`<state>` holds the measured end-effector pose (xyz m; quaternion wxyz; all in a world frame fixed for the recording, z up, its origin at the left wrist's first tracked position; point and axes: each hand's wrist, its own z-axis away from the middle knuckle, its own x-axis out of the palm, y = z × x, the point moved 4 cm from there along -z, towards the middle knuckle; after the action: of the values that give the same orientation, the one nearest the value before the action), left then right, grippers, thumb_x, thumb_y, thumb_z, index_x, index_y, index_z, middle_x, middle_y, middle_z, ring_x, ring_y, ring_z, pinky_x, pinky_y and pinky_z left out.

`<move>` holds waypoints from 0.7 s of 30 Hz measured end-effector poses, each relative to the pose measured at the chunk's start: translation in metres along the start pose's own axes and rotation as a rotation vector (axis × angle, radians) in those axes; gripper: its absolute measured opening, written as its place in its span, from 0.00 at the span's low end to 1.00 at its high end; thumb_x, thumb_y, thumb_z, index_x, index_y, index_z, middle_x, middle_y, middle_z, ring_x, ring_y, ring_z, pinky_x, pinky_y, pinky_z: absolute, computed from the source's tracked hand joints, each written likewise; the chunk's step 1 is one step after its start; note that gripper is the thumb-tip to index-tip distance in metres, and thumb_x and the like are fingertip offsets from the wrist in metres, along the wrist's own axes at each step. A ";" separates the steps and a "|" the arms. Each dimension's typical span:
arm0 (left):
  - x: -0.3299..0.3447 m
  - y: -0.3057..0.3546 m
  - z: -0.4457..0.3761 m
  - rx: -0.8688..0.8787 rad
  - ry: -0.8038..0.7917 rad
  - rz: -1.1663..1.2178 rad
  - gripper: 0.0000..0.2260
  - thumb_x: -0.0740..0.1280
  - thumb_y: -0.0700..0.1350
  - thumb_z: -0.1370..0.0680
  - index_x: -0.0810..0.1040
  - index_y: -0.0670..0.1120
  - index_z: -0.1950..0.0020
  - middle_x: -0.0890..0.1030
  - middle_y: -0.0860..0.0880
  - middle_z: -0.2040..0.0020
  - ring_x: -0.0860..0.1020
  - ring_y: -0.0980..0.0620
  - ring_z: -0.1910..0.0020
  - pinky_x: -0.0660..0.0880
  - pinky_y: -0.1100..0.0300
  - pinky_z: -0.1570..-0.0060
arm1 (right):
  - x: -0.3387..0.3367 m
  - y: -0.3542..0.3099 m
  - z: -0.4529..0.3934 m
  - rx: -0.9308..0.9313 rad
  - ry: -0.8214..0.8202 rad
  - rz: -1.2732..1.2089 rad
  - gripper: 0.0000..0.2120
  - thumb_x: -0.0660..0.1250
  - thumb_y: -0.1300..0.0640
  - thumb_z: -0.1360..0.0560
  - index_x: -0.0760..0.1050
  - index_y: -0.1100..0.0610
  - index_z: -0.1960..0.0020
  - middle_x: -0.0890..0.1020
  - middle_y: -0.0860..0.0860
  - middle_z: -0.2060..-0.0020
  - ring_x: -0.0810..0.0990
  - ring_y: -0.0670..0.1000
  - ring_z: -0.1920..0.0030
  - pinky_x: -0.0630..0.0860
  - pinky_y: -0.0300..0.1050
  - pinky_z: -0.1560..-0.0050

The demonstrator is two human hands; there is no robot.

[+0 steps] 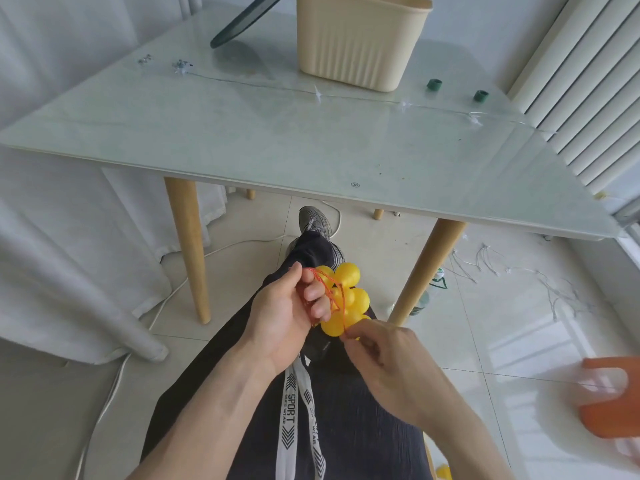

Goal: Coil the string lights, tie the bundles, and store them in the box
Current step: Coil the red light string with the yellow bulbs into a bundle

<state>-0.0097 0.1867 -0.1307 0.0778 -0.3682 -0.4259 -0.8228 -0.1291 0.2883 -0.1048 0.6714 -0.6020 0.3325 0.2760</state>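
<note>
1. The left hand [280,313] holds a bundle of yellow ball lights [346,299] over the lap, below the near edge of the table; its fingers curl round the left side of the bundle.
2. An orange tie [332,289] loops across the left fingers and over the balls, running down toward the right hand.
3. The right hand [384,358] sits just near and right of the bundle, its fingertips pinching the lower end of the orange tie where it meets the lowest ball.
4. The bundle hangs above dark trousers [346,427], on which a white printed drawstring [291,410] lies. One leg stretches out under the table and ends in a grey shoe [313,220].
5. On the glass-topped table [242,133] a cream ribbed box [360,39] stands at the far side, right of centre.
6. A second, clear string of lights [317,94] lies stretched along the table from far left to right, passing just in front of the box.
7. Two small green rolls [434,84] sit to the right of the box, near each other.
8. A dark round rim [242,22] leans at the far left of the box.
9. On the tiled floor to the right lie loose white ties [485,261]; an orange object [609,396] shows, blurred, at the near right edge. A white cable [166,303] runs over the floor on the left.
</note>
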 end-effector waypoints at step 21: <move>0.023 -0.015 0.020 0.188 -0.234 -0.881 0.18 0.56 0.54 0.16 0.69 0.39 0.53 0.75 0.47 0.65 0.74 0.51 0.66 0.73 0.59 0.58 | -0.027 -0.022 0.001 -0.067 0.281 -0.124 0.13 0.71 0.63 0.26 0.84 0.46 0.63 0.81 0.39 0.70 0.79 0.45 0.65 0.74 0.36 0.64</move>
<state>-0.0220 0.2149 -0.1176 -0.2946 -0.2340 -0.6203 -0.6882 -0.1284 0.2870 -0.0700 0.6135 -0.6762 0.3759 0.1580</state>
